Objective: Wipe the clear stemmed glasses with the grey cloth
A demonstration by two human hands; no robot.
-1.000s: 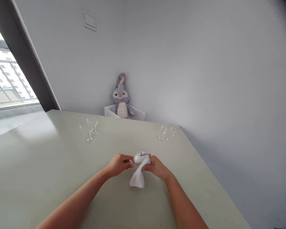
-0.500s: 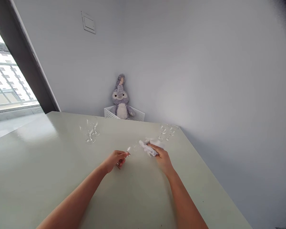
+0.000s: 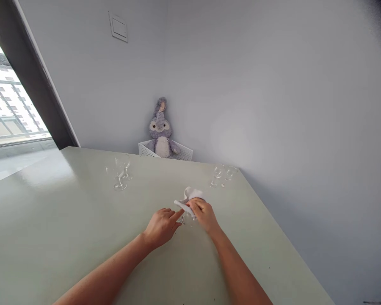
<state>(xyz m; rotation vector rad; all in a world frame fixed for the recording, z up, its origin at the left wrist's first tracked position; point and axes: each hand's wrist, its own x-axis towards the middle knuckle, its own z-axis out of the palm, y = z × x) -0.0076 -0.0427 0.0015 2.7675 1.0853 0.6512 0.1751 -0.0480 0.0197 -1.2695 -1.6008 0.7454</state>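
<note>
A: What has just changed, please, going from the left?
B: The two left glasses (image 3: 120,185) stand as half a second ago; the left hand (image 3: 161,226) has moved nearer to the white cloth (image 3: 195,195), and the cloth came back toward the body; so, I judge, both hands are now busy at one same place.
A: And the grips?
B: The left fingers are closed at the narrow part of the held glass (image 3: 182,219); the right hand (image 3: 205,214) is pinching the cloth, just beside this glass.
A: Which way does it point?
B: It is between the hands, over the table (image 3: 146,271); its long axis seems to go roughly left to right, mouth probably rightward; the bowl is too faint to be sure; farther right, two more glasses (image 3: 213,182) stand apart.
</note>
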